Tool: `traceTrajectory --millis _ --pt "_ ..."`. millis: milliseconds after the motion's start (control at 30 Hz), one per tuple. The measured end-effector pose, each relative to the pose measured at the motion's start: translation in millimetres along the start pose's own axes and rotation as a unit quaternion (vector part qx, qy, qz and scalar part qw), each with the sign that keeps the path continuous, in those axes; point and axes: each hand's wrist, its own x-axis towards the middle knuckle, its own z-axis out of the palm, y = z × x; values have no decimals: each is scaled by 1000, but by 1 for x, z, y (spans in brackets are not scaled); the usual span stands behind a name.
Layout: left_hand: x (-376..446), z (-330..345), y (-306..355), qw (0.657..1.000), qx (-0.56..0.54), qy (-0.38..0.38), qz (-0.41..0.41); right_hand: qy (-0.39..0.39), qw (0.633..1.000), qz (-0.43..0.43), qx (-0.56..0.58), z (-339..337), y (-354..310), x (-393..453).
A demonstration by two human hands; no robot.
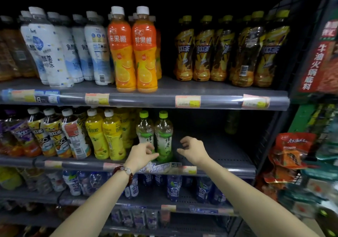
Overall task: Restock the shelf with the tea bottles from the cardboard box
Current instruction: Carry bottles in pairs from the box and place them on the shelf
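Observation:
Two green tea bottles with lime caps stand side by side on the middle shelf [228, 165]: the left bottle [144, 129] and the right bottle [163, 136]. My left hand [141, 154] hovers in front of the left bottle's base, fingers curled and apart, holding nothing. My right hand [193, 150] is just right of the right bottle, fingers loosely spread, empty. A bead bracelet [124, 172] circles my left wrist. The cardboard box is out of view.
To the right of the green bottles the middle shelf is bare metal, with one dim bottle [232, 123] at the back. Yellow drinks [105, 136] stand to their left. Iced tea bottles [228, 50] and orange juice [133, 50] fill the upper shelf. Snack packets [290, 151] hang at the right.

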Motion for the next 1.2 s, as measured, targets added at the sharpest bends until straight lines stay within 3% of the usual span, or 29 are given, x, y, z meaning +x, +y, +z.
traceTrajectory --millis 500,800,1067,1200 --pt "-10 181 222 974 25 -149 167 87 984 128 -92 -178 164 -98" --pt "-34 310 339 893 37 -317 316 168 941 276 -102 -274 272 -182" --pt "-55 430 430 830 54 -384 401 244 875 400 -123 -344 345 -264" --pt "-63 481 462 825 65 -393 402 270 849 440 -112 -372 379 -300"
